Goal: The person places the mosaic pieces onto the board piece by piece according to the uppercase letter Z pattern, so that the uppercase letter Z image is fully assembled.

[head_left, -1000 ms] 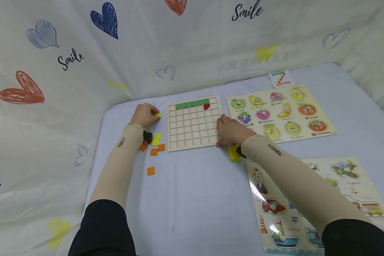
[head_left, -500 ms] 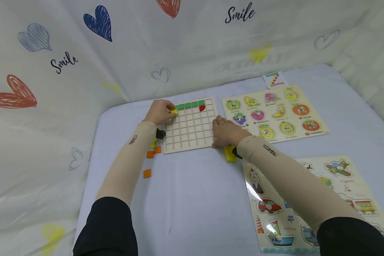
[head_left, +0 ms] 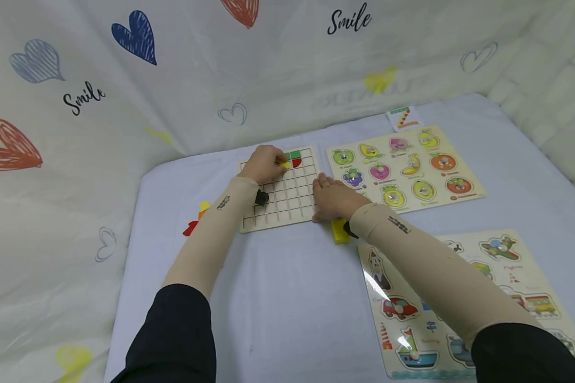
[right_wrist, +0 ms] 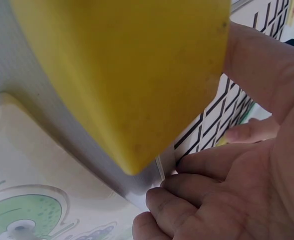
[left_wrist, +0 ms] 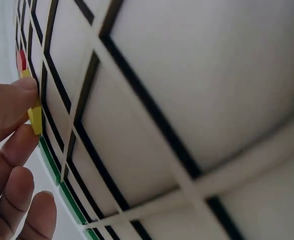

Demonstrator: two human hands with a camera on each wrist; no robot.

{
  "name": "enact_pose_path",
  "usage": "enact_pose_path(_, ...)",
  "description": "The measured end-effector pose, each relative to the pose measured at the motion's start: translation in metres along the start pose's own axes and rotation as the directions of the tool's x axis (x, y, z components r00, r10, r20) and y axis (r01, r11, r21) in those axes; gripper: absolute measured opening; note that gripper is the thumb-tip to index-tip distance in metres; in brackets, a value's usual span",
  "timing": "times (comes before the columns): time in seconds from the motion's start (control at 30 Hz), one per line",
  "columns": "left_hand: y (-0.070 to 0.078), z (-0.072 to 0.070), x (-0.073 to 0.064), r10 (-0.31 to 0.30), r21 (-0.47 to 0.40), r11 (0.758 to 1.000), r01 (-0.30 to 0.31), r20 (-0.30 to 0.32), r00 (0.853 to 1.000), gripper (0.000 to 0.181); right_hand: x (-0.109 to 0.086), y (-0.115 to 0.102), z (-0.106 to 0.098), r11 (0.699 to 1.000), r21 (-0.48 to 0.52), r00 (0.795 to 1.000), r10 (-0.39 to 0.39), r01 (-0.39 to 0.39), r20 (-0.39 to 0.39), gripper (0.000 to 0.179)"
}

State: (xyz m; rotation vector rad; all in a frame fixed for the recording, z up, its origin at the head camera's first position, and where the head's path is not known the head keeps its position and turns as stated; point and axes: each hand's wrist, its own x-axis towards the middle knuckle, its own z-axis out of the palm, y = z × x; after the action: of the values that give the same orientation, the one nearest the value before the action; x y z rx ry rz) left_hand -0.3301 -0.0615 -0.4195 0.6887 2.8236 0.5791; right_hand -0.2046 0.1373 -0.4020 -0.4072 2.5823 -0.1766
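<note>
The left hand (head_left: 264, 164) is over the far part of a grid board (head_left: 287, 197); its thumb and index finger are narrowed on a yellow piece (left_wrist: 35, 120), pinching it, with the other fingers loosely bent alongside; the piece is right at those fingertips, near the board's far edge, though whether it sits flat in a square cannot be told; just past the pinch, to its right, lies a red piece (head_left: 296, 163) with a rounded side; on the far side of the same fingers runs a row of green pieces (head_left: 294, 155), partly covered by the hand; the right hand (head_left: 335, 199) rests along the board's right edge, its fingers laid side by side around nothing, thumb spread toward the near corner; nearer than those fingers, by the wrist, a yellow block (head_left: 340, 232) sits on the tabletop (head_left: 287, 298); to their right lies a fruit puzzle board (head_left: 395, 166); nearer, partly under the forearm, lies a vehicle puzzle board (head_left: 442, 332); left of the left fingers, and nearer, are loose pieces (head_left: 190, 228), some red, orange and yellow.
</note>
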Motion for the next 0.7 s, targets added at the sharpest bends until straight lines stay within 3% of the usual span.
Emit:
enact_pose_path(0.27, 0.001, 0.005, 0.005, 0.021, 0.046, 0.999, -0.021, 0.0, 1.0, 0.029, 0.003, 0.0, 0.002, 1.0, -0.017, 1.0, -0.016, 0.016, -0.004, 0.1)
enact_pose_path(0.5, -0.008, 0.004, -0.004, 0.005, 0.019, 1.0, -0.005, -0.018, 1.0, 0.028, 0.003, -0.004, 0.002, 1.0, -0.009, 1.0, -0.015, 0.015, 0.016, 0.101)
enact_pose_path(0.7, -0.025, -0.006, -0.018, -0.041, -0.009, 0.999, 0.041, -0.042, 0.998, 0.027, 0.002, -0.002, -0.003, 1.0, -0.012, 1.0, -0.008, 0.008, 0.002, 0.101)
